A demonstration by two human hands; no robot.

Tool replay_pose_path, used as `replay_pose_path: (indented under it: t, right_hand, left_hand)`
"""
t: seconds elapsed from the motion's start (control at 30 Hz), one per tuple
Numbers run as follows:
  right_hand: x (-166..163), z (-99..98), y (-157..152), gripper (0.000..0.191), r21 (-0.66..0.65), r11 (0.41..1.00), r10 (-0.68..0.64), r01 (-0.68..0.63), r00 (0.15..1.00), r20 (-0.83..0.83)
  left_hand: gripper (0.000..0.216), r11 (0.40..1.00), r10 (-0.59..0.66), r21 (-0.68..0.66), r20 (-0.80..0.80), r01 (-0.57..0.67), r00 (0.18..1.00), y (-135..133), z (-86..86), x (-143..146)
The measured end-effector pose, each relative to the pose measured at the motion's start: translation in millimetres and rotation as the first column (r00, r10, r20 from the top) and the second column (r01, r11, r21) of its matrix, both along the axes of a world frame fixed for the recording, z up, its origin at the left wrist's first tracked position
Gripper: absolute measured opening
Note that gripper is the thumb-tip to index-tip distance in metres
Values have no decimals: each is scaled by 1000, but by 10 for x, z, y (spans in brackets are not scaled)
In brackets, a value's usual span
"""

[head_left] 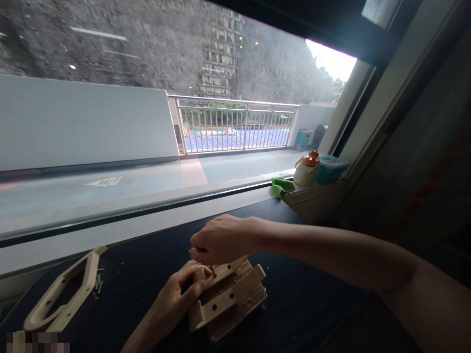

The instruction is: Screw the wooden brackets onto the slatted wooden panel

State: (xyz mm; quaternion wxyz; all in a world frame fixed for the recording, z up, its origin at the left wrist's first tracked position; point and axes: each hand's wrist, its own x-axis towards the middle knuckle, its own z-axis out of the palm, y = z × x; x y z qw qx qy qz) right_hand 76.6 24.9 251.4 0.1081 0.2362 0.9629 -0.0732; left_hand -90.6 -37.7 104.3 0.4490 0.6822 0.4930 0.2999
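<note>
A pale wooden assembly (231, 295) with parallel slats and dark round holes lies on the dark table. My left hand (180, 289) grips its near left end, thumb and fingers closed around an upright wooden piece (199, 276). Above the far slat, my right hand (221, 240) is closed in a fist, palm down. Below that fist a thin metal shaft (214, 271) reaches down to a hole in the slat. My right fingers hide its upper part, so its kind cannot be made out.
A bent wooden frame (79, 289) lies at the left, with several screws (98, 285) beside it. At the window corner are a green cloth (281, 187), a cream bottle with an orange lid (306, 169) and a teal box (329, 169). The windowsill (147, 210) borders the table (147, 250).
</note>
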Motion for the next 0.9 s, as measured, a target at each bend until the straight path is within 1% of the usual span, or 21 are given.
replay_pose_path:
  t: [0.07,0.13,0.23,0.33,0.43,0.57,0.67,0.73,0.8,0.9]
  right_hand:
    - [40,48,-8,23,18,1000,22,-22,1000,17]
    - [72,105,-14,18,5,997,80,-80,996,44]
    - [79,152,-25,22,-35,987,158,-156,984,85]
    - [57,136,-28,22,-40,984,178,-175,979,97]
    - [60,85,-12,20,-61,986,161,-158,985,56]
    - [139,-33,6,18,-97,993,63,-69,995,-71]
    - [227,-163,-6,21,-88,996,-23,7,981,-191]
    - [285,-251,-11,21,-86,995,-74,51,955,-288]
    - [332,-326,-5,22,-87,994,-96,68,917,-387]
    - [377,-407,15,22,-97,995,-62,12,846,-529]
  left_hand:
    - [34,1000,0,14,6,0,1000,0,-6,-2]
    - [34,1000,4,29,2,-4,1000,2,-20,-7]
    - [35,1000,6,9,-21,-6,1000,6,-34,-15]
    - [38,1000,6,-14,-44,-7,999,9,-25,-12]
    - [38,1000,1,-11,-50,-2,999,13,-14,-1]
    - [39,1000,12,17,-35,-12,999,6,-38,4]
    - [41,1000,11,20,-20,-10,1000,4,-66,0]
    - [43,999,13,31,-24,-12,1000,17,-86,-2]
    - [44,998,29,55,-30,-27,999,43,-114,-6]
    - [47,994,69,91,-33,-66,997,84,-173,-33]
